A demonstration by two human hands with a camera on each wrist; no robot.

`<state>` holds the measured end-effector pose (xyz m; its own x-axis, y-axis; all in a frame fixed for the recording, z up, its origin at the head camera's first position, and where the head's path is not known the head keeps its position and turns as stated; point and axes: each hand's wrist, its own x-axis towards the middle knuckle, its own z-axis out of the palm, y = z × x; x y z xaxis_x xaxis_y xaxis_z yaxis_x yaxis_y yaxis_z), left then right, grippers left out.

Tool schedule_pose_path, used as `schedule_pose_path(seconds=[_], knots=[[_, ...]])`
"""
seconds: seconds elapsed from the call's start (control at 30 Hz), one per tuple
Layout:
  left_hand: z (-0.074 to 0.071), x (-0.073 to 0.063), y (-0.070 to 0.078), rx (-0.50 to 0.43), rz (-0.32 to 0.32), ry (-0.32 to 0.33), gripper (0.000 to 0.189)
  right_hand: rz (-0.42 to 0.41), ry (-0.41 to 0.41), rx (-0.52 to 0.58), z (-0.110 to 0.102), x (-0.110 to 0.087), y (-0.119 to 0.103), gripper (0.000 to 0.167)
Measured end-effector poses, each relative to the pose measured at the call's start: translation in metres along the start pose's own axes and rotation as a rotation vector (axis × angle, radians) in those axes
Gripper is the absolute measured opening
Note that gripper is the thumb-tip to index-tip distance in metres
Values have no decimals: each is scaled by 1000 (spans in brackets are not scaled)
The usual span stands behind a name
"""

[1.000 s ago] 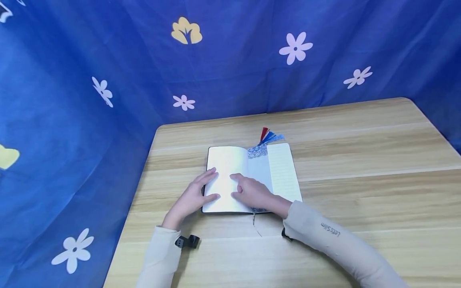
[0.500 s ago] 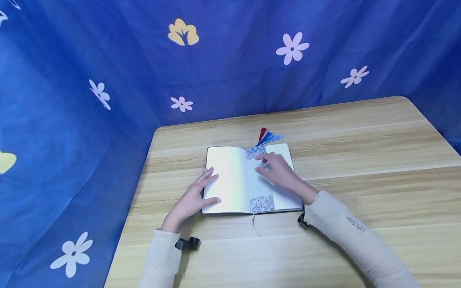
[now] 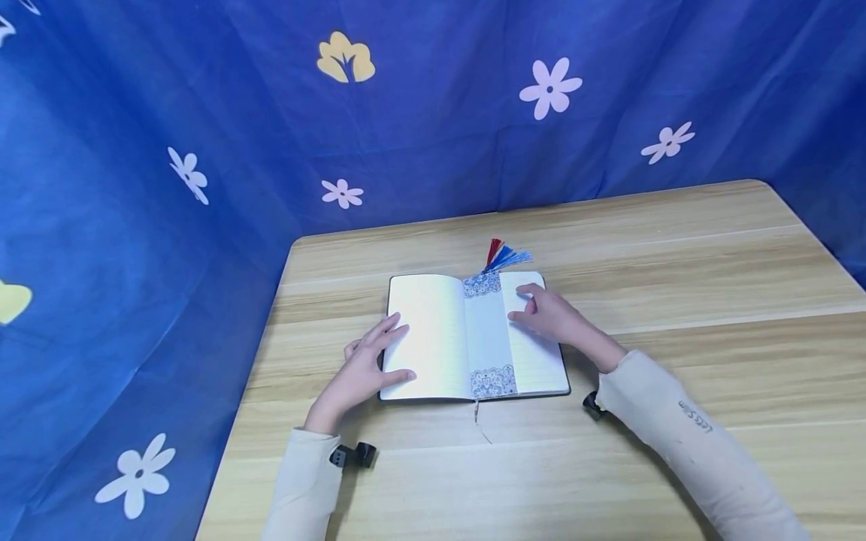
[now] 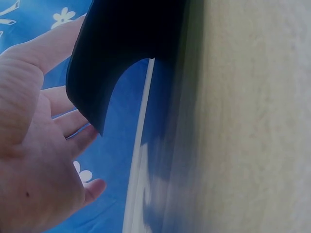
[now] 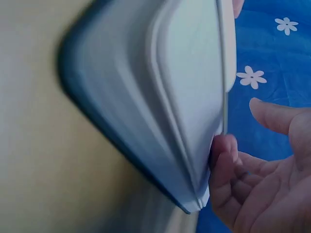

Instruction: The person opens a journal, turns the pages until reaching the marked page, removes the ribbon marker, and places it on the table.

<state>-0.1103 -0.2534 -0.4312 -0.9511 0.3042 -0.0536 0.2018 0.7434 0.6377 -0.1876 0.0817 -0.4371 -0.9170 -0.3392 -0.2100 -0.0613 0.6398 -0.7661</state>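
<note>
An open notebook (image 3: 433, 300) lies on the table, its dark cover (image 4: 131, 29) edging the pages. Along its fold, over the right page (image 3: 537, 361), lies a pale bookmark (image 3: 489, 323) with blue lace-patterned ends. Red and blue tassels (image 3: 504, 257) fan out past the top edge. My left hand (image 3: 361, 372) rests at the left page's outer edge, thumb and fingers spread over the paper. My right hand (image 3: 551, 314) is over the right page, index finger and thumb apart and nothing between them. In the right wrist view its fingers (image 5: 224, 145) are right at the page.
The notebook's thin ribbon (image 3: 477, 421) trails below the spine onto the wooden table (image 3: 676, 300). A blue curtain (image 3: 433, 143) with flower prints stands behind the table and along its left side. A small black camera (image 3: 355, 455) is strapped at the left wrist.
My right hand has moved from the left page, across the bookmark, to the right page, leaving the bookmark's lower lace end uncovered. My left hand has stayed at the left edge.
</note>
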Motion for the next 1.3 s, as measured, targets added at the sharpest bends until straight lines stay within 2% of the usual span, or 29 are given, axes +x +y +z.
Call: schedule_pose_path(seconds=[0.13,0.33,0.63,0.8,1.07,1.3], knots=[[-1,-2,0,-7,-5,-3,79,-12,-69,32,8,-2,2,63],[-2,-2,1,-13,6,1,79,-50,-115,133,16,-4,0,62],[-2,-1,1,-16,9,-6,79,36,-157,350,22,-4,1,61],[-1,-1,1,-19,8,-6,79,76,-155,431,22,-4,1,61],[-3,-1,2,-16,-3,-10,78,99,-166,512,13,-6,6,60],[-4,-1,2,-5,1,-12,79,83,-168,569,-14,-9,12,65]])
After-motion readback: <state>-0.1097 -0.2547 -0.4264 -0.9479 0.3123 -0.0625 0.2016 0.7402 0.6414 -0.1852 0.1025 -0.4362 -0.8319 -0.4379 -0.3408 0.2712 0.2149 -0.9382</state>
